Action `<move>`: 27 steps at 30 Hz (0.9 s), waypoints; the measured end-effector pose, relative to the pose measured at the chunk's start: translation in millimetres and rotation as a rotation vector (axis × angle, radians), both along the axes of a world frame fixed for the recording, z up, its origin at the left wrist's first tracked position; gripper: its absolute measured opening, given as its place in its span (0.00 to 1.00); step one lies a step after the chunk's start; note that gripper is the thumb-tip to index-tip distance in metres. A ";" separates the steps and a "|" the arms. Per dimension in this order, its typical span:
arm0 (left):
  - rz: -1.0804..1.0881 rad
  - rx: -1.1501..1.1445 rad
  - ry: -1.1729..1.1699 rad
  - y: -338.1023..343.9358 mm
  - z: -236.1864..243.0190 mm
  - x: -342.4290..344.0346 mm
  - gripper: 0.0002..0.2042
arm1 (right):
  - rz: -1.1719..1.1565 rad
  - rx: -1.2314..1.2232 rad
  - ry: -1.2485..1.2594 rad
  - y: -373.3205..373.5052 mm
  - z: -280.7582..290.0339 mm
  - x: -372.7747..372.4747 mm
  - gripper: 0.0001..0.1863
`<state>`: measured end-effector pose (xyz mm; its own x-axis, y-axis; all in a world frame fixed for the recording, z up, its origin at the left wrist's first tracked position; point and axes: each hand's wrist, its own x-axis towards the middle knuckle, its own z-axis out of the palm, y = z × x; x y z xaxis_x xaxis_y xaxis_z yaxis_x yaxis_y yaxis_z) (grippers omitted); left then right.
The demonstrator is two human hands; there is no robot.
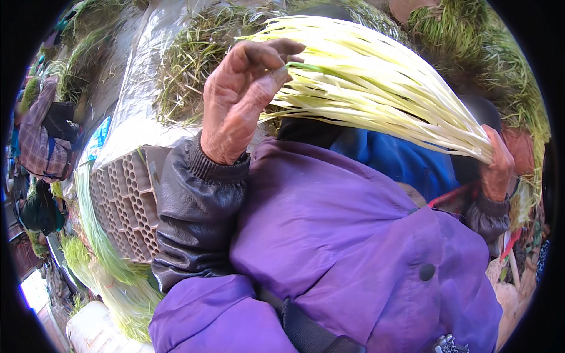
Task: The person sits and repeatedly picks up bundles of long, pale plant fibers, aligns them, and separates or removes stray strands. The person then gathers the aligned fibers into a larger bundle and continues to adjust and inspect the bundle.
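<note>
My right hand [496,162] is closed around the white ends of a bundle of long pale yellow stalks [382,79], which fans up and leftward. My left hand [238,100] is raised at the bundle's left end, fingers curled, with thumb and forefinger at the tip of a greener leaf [309,67] that they seem to pinch. The bundle lies above my purple apron [335,223] and a blue cloth [394,159].
Heaps of green cuttings [459,32] and drier grass [182,76] surround me. At left are a hollow brick stack [126,206], pale leaf bundles [118,294], a white sheet [144,70] and a person in a plaid top [44,141]. A white container [100,329] lies at lower left.
</note>
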<state>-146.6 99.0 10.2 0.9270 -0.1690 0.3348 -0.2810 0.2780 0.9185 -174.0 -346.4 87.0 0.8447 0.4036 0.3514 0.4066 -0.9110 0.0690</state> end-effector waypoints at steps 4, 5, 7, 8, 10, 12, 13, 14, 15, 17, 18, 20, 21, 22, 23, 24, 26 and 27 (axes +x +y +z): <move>-0.190 -0.193 -0.018 -8.6 9.9 15.2 0.07 | 0.000 0.012 0.001 3.2 0.0 0.2 0.14; -0.260 -0.272 0.005 -10.0 13.2 18.2 0.07 | -0.003 0.017 0.000 4.0 0.2 0.3 0.14; -0.347 -0.349 0.002 -12.8 19.5 22.0 0.07 | 0.016 0.013 -0.012 5.9 0.9 0.2 0.13; -0.365 -0.349 -0.025 -14.6 22.1 23.5 0.07 | 0.020 0.012 -0.016 6.9 1.6 0.1 0.13; -0.404 -0.350 -0.080 -18.2 26.3 26.6 0.07 | 0.026 0.002 -0.007 8.9 2.8 -0.1 0.13; -0.232 -0.248 -0.058 -22.9 29.0 21.8 0.07 | 0.029 0.003 0.002 11.0 4.1 -0.3 0.12; -0.183 -0.153 -0.082 -23.6 31.1 22.0 0.06 | 0.029 0.007 0.006 11.9 4.7 -0.5 0.12; -0.132 -0.058 -0.106 -24.1 33.0 22.9 0.06 | 0.027 0.021 0.019 12.8 5.1 -0.6 0.12; -0.064 -0.009 -0.081 -29.9 32.4 18.3 0.06 | 0.029 0.007 0.008 13.5 5.5 -0.8 0.11; 0.032 0.304 -0.191 -34.2 35.0 15.9 0.11 | 0.016 0.015 0.016 14.7 5.8 -0.8 0.11; 0.088 0.449 -0.291 -37.5 36.1 16.6 0.14 | 0.019 -0.004 0.004 15.1 5.7 -0.8 0.11; 0.162 0.699 -0.380 -39.6 40.3 13.2 0.13 | 0.017 -0.009 -0.011 15.5 5.5 -0.7 0.10; 0.175 0.820 -0.414 -41.0 42.1 12.4 0.12 | 0.013 -0.012 -0.009 15.5 5.5 -0.6 0.10; 0.198 0.909 -0.478 -42.6 43.7 11.9 0.11 | 0.021 -0.010 -0.016 15.3 5.5 -0.7 0.11; 0.191 0.952 -0.505 -43.9 45.2 11.3 0.11 | 0.029 -0.008 -0.023 15.1 5.4 -0.7 0.11; 0.187 0.985 -0.540 -45.4 46.2 10.8 0.10 | 0.027 -0.008 -0.019 14.8 5.4 -0.8 0.11; 0.179 1.044 -0.584 -48.6 47.0 9.2 0.09 | 0.024 -0.009 -0.012 14.2 5.3 -0.9 0.11; 0.176 1.072 -0.591 -50.0 47.2 7.9 0.09 | 0.020 -0.005 -0.009 13.9 5.2 -1.0 0.11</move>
